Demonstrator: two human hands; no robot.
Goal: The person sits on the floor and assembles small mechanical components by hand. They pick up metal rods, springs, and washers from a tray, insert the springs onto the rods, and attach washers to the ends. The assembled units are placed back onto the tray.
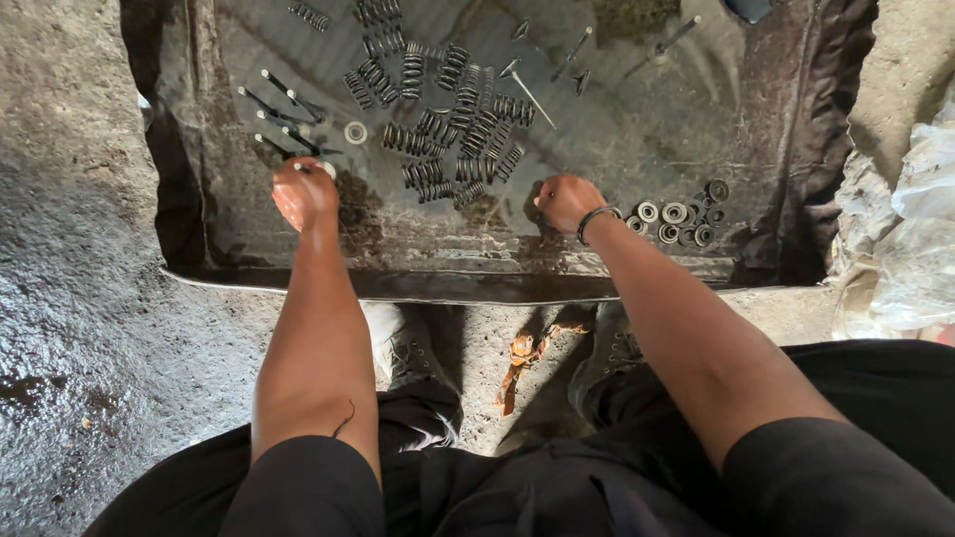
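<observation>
I look down into a wide, dark metal tray (477, 283) filled with murky liquid. My left hand (303, 193) is in the tray with its fingers closed around a thin metal valve (320, 168), next to a row of similar valves (284, 114). My right hand (565, 202), with a dark band on its wrist, is curled with its fingertips under the liquid near the front wall; what it holds is hidden. A heap of coil springs (448, 109) lies between and beyond my hands. Round metal retainers (676, 221) are clustered right of the right hand.
A lone washer (355, 131) lies by the valves, and loose valves (572, 55) rest at the far side. The tray sits on rough, oily ground (90, 298). Crumpled clear plastic (910, 229) lies to the right. My shoes (418, 363) and a rusty scrap (522, 358) are below the tray.
</observation>
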